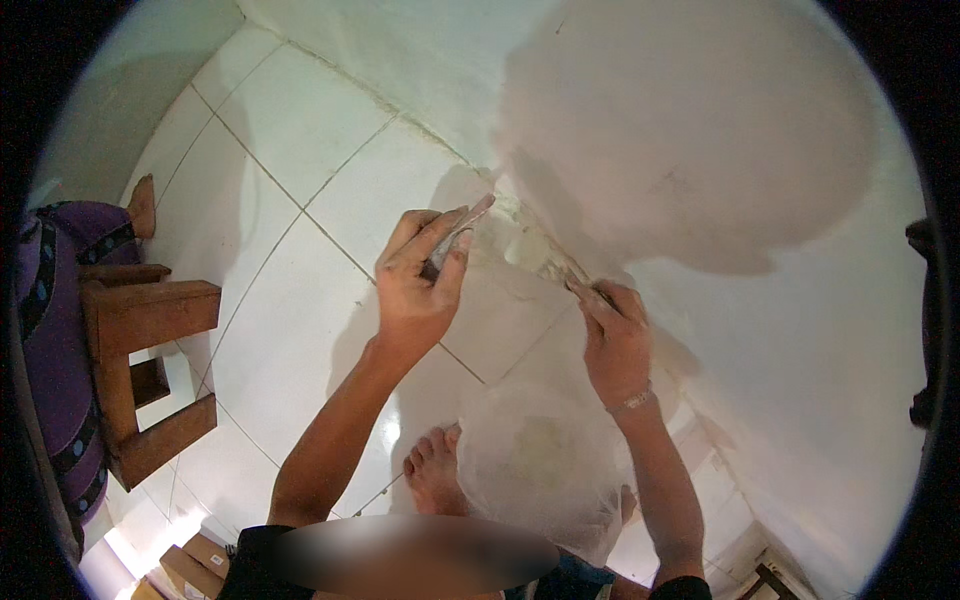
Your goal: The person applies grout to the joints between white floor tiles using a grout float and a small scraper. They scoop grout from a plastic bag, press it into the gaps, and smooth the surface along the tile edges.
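My left hand point(418, 272) is closed around a flat, thin-edged plate point(478, 210), greyish with a pale edge, and holds it near the foot of the wall. My right hand point(617, 335) grips a slim tool like a small putty knife point(572, 284). Its tip points at the joint where floor and wall meet, but whether it touches cannot be made out. Whitish smeared paste point(520, 245) lies along that joint between my hands. Below, between my arms, sits a translucent plastic bag point(540, 440) with pale contents, beside my bare foot point(437, 470).
The white wall point(800, 330) rises on the right, with shadows on it. White tiles point(290, 340) cover the floor. A wooden stool point(150, 320) stands at left, next to purple patterned cloth point(60, 350) and another bare foot point(143, 207). Cardboard boxes point(195, 565) are at lower left.
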Motion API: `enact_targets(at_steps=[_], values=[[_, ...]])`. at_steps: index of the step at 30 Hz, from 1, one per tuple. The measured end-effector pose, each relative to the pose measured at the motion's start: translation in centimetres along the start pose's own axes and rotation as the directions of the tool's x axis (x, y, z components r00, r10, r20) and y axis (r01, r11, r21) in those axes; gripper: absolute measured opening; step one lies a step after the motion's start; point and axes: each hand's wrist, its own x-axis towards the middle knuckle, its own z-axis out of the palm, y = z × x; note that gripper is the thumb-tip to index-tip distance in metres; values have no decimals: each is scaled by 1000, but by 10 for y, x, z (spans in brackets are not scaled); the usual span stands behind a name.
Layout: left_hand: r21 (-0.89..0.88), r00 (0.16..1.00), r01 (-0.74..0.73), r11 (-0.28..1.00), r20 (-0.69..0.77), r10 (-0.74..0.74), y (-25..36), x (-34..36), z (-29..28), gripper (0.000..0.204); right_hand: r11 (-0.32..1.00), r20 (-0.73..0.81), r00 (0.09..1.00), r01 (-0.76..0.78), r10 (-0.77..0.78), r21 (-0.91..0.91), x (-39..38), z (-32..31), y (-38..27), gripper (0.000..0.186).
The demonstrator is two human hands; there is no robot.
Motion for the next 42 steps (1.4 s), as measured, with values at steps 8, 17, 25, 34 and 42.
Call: enact_targets(at_steps=[8,17,25,34,42], values=[[-87,989,123,989,-72,-130,41,-22,-30,24,988,127,980,154,-154,15,-83,-145,-35,48],[-65,965,240,968,-94,-246,4,-33,-40,25,924,294,922,318,-250,-213,-129,-151,-53,49],[212,963,267,940,-40,-265,-50,-47,-36,25,979,184,966,-194,179,67,-99,-130,-12,29],[446,964,214,869,47,-261,-70,-91,-16,24,978,329,930,-197,166,64,-74,-2,22,26],[500,981,180,847,-25,-194,-78,-34,47,18,979,236,956,-193,175,56,-59,18,26,26]])
